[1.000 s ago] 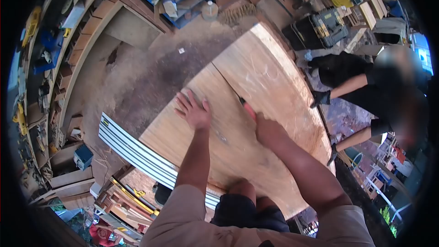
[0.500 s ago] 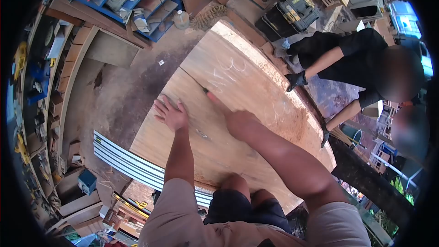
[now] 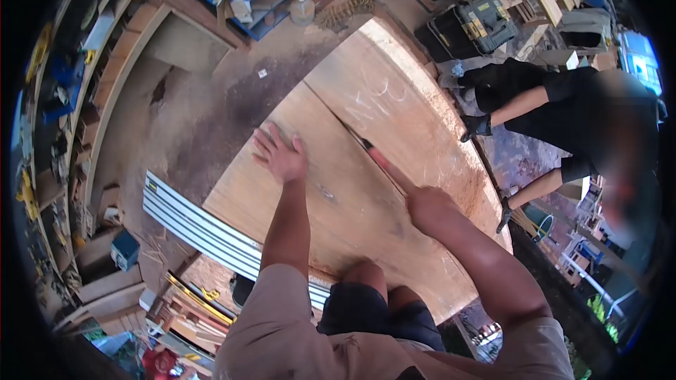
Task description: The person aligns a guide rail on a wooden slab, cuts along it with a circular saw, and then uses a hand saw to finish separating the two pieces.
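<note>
The tool [image 3: 378,158] is being clasped over the board [image 3: 352,222] by the nearer, right grip [image 3: 431,210], its long axis pointing forward-left along the dark line [image 3: 329,109]; the left grip [image 3: 283,157] is being rested flat, spread.

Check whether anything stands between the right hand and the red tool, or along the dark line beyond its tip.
Nothing visible: the right hand grips the red tool, and the dark line runs bare to the panel's edge. The left hand lies aside.
</note>
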The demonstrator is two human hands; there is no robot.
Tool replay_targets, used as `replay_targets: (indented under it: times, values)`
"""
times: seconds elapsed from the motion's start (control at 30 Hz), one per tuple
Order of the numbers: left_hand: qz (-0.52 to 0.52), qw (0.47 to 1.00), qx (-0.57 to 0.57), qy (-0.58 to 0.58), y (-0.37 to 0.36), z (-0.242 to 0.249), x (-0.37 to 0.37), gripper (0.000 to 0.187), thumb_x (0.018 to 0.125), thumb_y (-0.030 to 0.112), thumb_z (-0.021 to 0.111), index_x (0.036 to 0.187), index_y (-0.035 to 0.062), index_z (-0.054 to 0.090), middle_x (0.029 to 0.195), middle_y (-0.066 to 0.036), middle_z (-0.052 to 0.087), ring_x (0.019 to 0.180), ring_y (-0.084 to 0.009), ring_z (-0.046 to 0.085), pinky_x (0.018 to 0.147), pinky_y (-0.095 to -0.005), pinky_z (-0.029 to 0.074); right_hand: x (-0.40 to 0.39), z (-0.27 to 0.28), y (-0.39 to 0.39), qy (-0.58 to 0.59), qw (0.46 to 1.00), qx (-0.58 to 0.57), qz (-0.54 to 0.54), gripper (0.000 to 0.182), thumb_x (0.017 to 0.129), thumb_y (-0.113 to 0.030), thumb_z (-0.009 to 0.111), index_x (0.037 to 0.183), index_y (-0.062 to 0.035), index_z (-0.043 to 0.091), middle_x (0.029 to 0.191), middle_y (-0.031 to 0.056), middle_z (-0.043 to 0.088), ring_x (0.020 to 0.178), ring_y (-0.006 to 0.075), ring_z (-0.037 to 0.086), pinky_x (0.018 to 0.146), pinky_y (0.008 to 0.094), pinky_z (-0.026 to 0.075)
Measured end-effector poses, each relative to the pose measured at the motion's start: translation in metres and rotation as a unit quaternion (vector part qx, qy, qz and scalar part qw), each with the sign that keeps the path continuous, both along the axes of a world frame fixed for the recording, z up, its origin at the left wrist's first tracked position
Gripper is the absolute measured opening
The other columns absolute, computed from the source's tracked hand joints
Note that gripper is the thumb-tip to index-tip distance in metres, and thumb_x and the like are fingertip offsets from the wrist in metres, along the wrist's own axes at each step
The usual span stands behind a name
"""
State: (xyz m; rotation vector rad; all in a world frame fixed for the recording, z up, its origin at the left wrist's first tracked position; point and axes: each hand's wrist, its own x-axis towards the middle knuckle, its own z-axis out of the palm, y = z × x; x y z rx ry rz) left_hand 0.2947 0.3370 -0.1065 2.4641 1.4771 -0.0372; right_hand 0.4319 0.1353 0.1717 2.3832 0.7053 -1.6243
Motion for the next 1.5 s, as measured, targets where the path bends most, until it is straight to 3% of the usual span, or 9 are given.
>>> replay_targets:
  times: [0.2, 0.63, 0.83, 0.9, 1.0, 1.17, 1.27, 1.37, 1.5]
  values:
    - [-0.005, 1.000, 0.013, -0.020, -0.001, -0.005, -0.003, 0.074, 0.094, 0.049, 0.043, 0.155, 0.0137, 0.021, 0.161, -0.023, 0.011, 0.149, -0.0399, 0.006, 0.115, -0.0641, 0.004, -0.008, -0.082, 0.024, -0.048, 0.998, 0.042, 0.017, 0.085, 0.094, -0.009, 0.046, 0.154, -0.0399, -0.006, 0.100, 0.0269, 0.067, 0.089, 0.0411, 0.067, 0.081, 0.0489, 0.054]
    - [0.001, 1.000, -0.017, -0.013, 0.003, 0.002, -0.001, 0.074, 0.095, 0.050, 0.043, 0.155, 0.0124, 0.021, 0.161, -0.023, 0.010, 0.149, -0.0410, 0.005, 0.115, -0.0647, 0.002, -0.012, -0.097, 0.006, -0.061, 0.997, -0.002, 0.055, 0.071, 0.100, -0.022, 0.043, 0.156, -0.0353, 0.002, 0.103, 0.0264, 0.067, 0.094, 0.0404, 0.066, 0.087, 0.0512, 0.051]
    - [-0.024, 0.999, -0.038, 0.001, -0.005, 0.032, 0.002, 0.095, 0.087, 0.063, 0.053, 0.157, 0.0157, 0.010, 0.162, -0.023, 0.000, 0.149, -0.0421, 0.000, 0.114, -0.0667, 0.003, -0.013, -0.115, -0.009, -0.068, 0.992, 0.098, 0.039, 0.071, 0.099, -0.021, 0.042, 0.155, -0.0345, 0.001, 0.107, 0.0270, 0.066, 0.097, 0.0407, 0.065, 0.087, 0.0496, 0.051]
    - [-0.102, 0.951, -0.221, 0.188, -0.031, 0.080, 0.002, 0.119, 0.075, 0.061, 0.072, 0.157, 0.0188, -0.003, 0.162, -0.021, -0.009, 0.148, -0.0446, -0.005, 0.110, -0.0713, 0.015, -0.012, -0.106, -0.009, -0.062, 0.990, 0.114, 0.049, 0.072, 0.099, -0.020, 0.042, 0.155, -0.0343, 0.001, 0.108, 0.0273, 0.066, 0.097, 0.0410, 0.065, 0.088, 0.0495, 0.050]
    - [-0.124, 0.923, -0.261, 0.256, -0.069, 0.094, -0.011, 0.138, 0.064, 0.048, 0.087, 0.155, 0.0207, -0.013, 0.161, -0.021, -0.015, 0.147, -0.0466, -0.006, 0.104, -0.0736, 0.028, -0.004, -0.056, -0.006, -0.054, 0.992, 0.104, 0.054, 0.074, 0.097, -0.015, 0.042, 0.156, -0.0329, 0.000, 0.110, 0.0291, 0.065, 0.096, 0.0414, 0.065, 0.088, 0.0498, 0.050]
    - [-0.108, 0.931, -0.232, 0.259, -0.080, 0.072, -0.014, 0.142, 0.061, 0.037, 0.091, 0.155, 0.0209, -0.014, 0.161, -0.020, -0.015, 0.147, -0.0483, -0.003, 0.101, -0.0743, 0.033, -0.036, 0.012, -0.086, -0.041, 0.998, 0.030, 0.033, 0.083, 0.096, -0.009, 0.041, 0.151, -0.0506, -0.004, 0.109, 0.0324, 0.063, 0.098, 0.0427, 0.066, 0.087, 0.0495, 0.051]
    - [-0.107, 0.934, -0.228, 0.254, -0.076, 0.074, -0.003, 0.140, 0.062, 0.036, 0.090, 0.155, 0.0199, -0.013, 0.161, -0.020, -0.014, 0.146, -0.0493, -0.003, 0.101, -0.0750, 0.031, -0.021, -0.038, -0.056, -0.042, 0.996, 0.079, 0.025, 0.084, 0.096, -0.009, 0.042, 0.149, -0.0548, -0.004, 0.107, 0.0316, 0.064, 0.100, 0.0431, 0.065, 0.089, 0.0494, 0.051]
    - [-0.107, 0.939, -0.222, 0.242, -0.065, 0.073, -0.007, 0.139, 0.063, 0.036, 0.090, 0.155, 0.0185, -0.013, 0.161, -0.020, -0.013, 0.146, -0.0498, -0.003, 0.101, -0.0748, 0.030, -0.029, -0.090, -0.027, -0.087, 0.988, 0.124, 0.009, 0.084, 0.095, -0.010, 0.044, 0.151, -0.0500, -0.004, 0.108, 0.0313, 0.064, 0.100, 0.0431, 0.065, 0.090, 0.0491, 0.050]
    - [-0.115, 0.931, -0.238, 0.250, -0.072, 0.079, -0.006, 0.139, 0.063, 0.037, 0.090, 0.155, 0.0180, -0.012, 0.161, -0.021, -0.012, 0.146, -0.0502, -0.001, 0.101, -0.0753, 0.031, -0.015, -0.042, -0.057, -0.026, 0.997, 0.068, 0.036, 0.087, 0.091, -0.005, 0.042, 0.153, -0.0434, -0.004, 0.115, 0.0295, 0.063, 0.106, 0.0416, 0.063, 0.093, 0.0474, 0.050]
